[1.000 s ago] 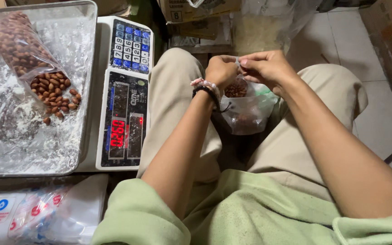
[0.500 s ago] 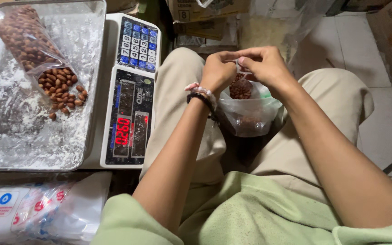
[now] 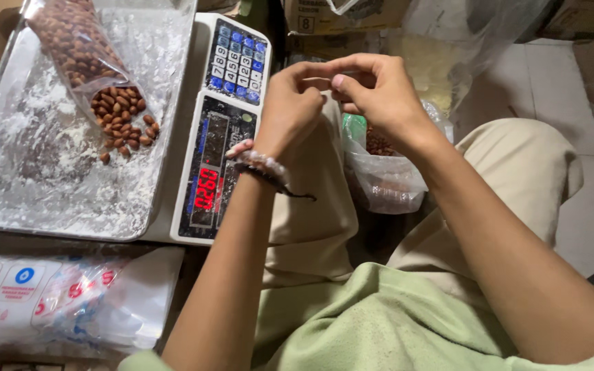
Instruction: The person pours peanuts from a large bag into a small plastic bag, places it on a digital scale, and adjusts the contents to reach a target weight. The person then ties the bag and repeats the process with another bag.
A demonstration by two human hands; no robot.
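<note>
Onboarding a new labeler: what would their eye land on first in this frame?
Probably the two hands meeting at top centre, the left hand and right hand, pinching the neck of a small clear plastic bag of peanuts that hangs between the knees. Next, the red glowing display of the digital scale left of the hands. On its flour-dusted metal tray lies a larger open bag of peanuts, with nuts spilling from its mouth.

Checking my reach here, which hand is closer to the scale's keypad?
Left. The left hand sits just right of the keypad; the right hand is farther right, above the small bag of peanuts.
</note>
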